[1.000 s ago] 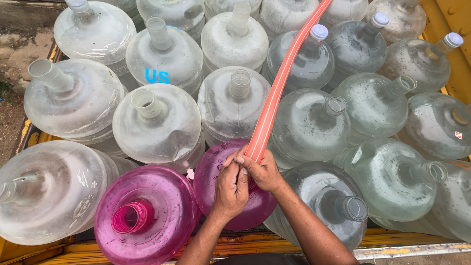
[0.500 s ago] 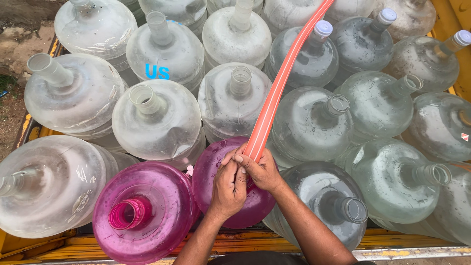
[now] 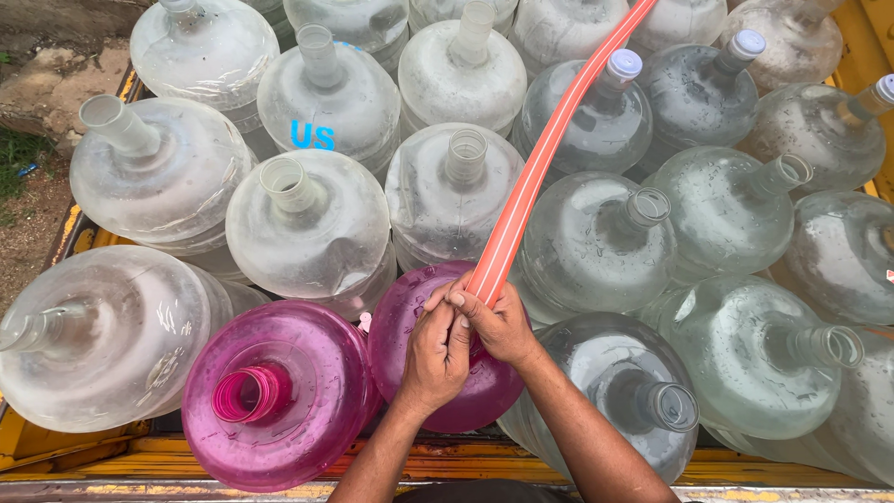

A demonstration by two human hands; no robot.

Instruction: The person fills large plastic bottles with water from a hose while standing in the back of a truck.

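An orange hose runs from the top right down to the mouth area of a magenta water jug, which my hands mostly cover. My left hand and my right hand are both closed around the hose's lower end, pressed together over that jug. A second magenta jug with an open neck stands just to the left. Several large clear water jugs are packed tightly around them.
Some clear jugs at the upper right carry white caps; others have open necks. The jugs stand in a yellow-edged truck bed. Bare ground and a little grass lie at the far left.
Both hands stay clamped on the hose end over the magenta jug. The view has shifted slightly; nothing else has visibly moved.
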